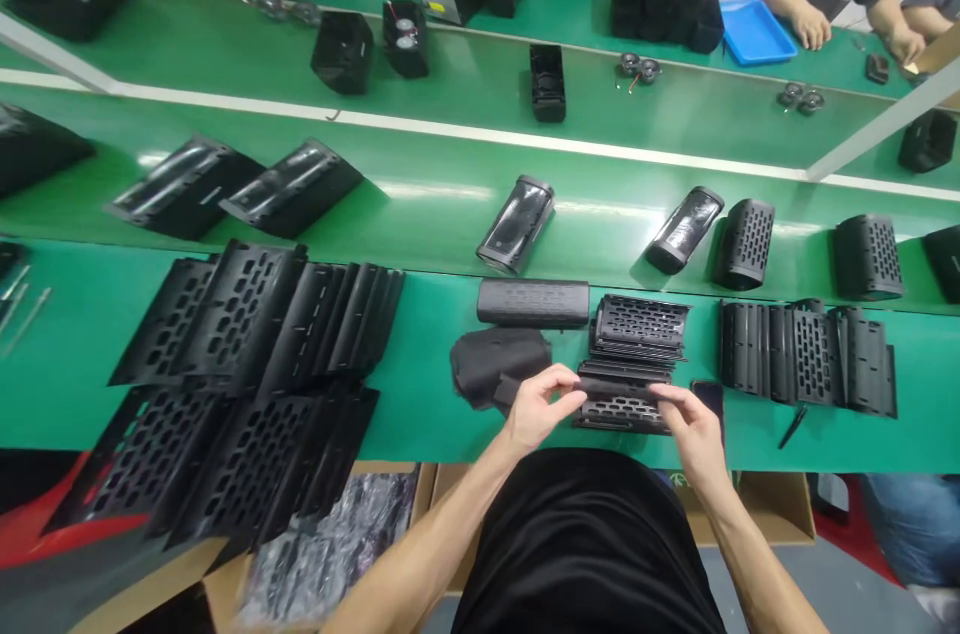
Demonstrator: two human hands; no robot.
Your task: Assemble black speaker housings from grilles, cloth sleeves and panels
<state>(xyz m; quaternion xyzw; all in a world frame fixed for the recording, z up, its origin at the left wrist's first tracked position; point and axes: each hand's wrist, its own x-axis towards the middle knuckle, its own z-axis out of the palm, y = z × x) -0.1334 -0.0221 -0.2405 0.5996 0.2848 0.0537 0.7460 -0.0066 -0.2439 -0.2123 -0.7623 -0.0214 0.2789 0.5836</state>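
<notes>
Between my two hands a thin black strip (619, 388) is stretched level, low over the green table. My left hand (541, 406) pinches its left end between thumb and fingers. At its right end, the fingertips of my right hand (691, 424) are closed on it. Black perforated grille panels (624, 410) lie just under the strip, with a further stack (641, 326) behind them. Left of these rest a dark mesh-covered piece (534, 302) and a folded black piece (499, 362). A dark phone (709, 402) is partly hidden by my right hand.
Large grille stacks (240, 314) cover the left of the table (427, 424); another stack (810, 354) is at right, near a small black tool (793, 426). Speaker housings (517, 224) stand on the belt (420, 204) beyond. Co-workers' hands (811, 26) are across the line.
</notes>
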